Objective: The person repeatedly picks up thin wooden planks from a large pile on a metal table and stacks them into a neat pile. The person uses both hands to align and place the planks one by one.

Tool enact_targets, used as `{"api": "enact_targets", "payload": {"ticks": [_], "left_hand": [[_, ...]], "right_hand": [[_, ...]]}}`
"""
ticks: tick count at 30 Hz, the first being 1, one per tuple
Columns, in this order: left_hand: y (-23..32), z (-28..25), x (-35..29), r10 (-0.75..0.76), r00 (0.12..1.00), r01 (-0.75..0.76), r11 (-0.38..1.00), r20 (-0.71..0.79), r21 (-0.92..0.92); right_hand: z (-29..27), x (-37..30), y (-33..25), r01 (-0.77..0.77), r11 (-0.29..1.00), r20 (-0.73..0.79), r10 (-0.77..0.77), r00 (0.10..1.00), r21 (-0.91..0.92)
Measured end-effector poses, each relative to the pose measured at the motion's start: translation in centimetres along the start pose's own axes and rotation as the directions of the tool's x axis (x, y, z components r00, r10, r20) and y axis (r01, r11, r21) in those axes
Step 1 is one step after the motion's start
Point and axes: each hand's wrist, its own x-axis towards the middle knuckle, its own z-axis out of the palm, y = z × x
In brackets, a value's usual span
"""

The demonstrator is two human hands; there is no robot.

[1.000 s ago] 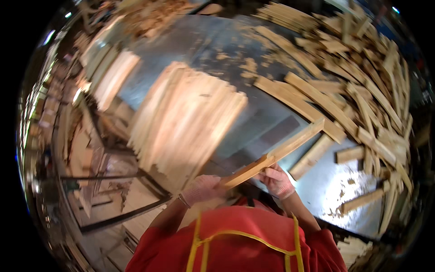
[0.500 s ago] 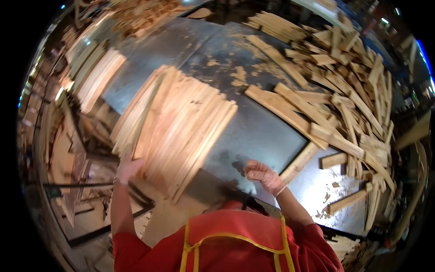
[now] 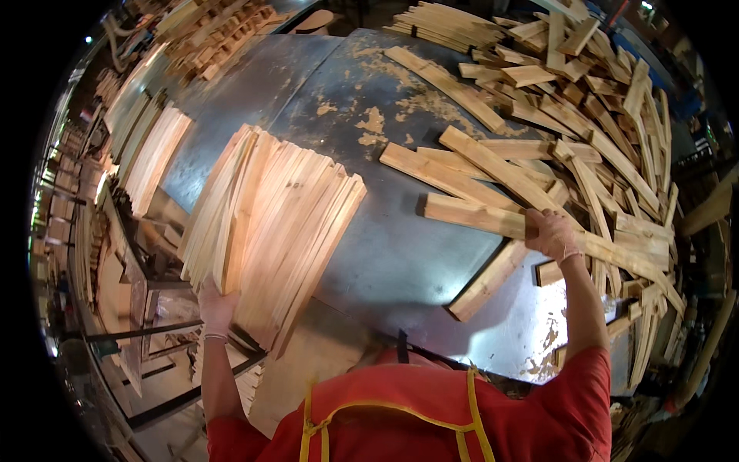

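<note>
The hands are held well apart. At three o'clock a board (image 3: 473, 215) is gripped from above by the right hand (image 3: 551, 233) — probably for control, since it is crossed over other wood beside the loose pile (image 3: 570, 122) at two o'clock. At eight o'clock the near end of the stack (image 3: 289, 231) is touched by the left hand (image 3: 219, 306), perhaps to steady it — whether its fingers are clamped cannot be told.
</note>
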Motion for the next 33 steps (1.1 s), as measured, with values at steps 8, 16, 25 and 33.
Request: {"api": "enact_targets", "payload": {"ticks": [8, 16, 25, 33], "left_hand": [[-0.8, 0.7, -3.4, 0.104, 0.994, -0.107, 0.984, 0.028, 0.144], [7.0, 2.4, -9.1, 0.466, 0.881, -0.442, 0.871, -0.079, 0.216], [11.0, 7.0, -9.8, 0.683, 0.723, -0.678, 0.672, 0.106, 0.298], [17.0, 5.7, -8.7, 0.534, 0.797, -0.559, 0.829, 0.282, 0.011]], "right_hand": [[3.6, 5.7, -7.3, 0.196, 0.98, -0.433, -0.19, 0.881, -0.031], [3.2, 1.8, -12.9, 0.105, 0.971, -0.004, -0.107, 0.994, 0.213], [14.4, -9.3, -26.0, -0.275, -0.15, 0.23, -0.264, 0.937, 0.95], [12.4, -10.7, -41.9, 0.028, 0.472, 0.363, -0.712, 0.602, 0.881]]}}
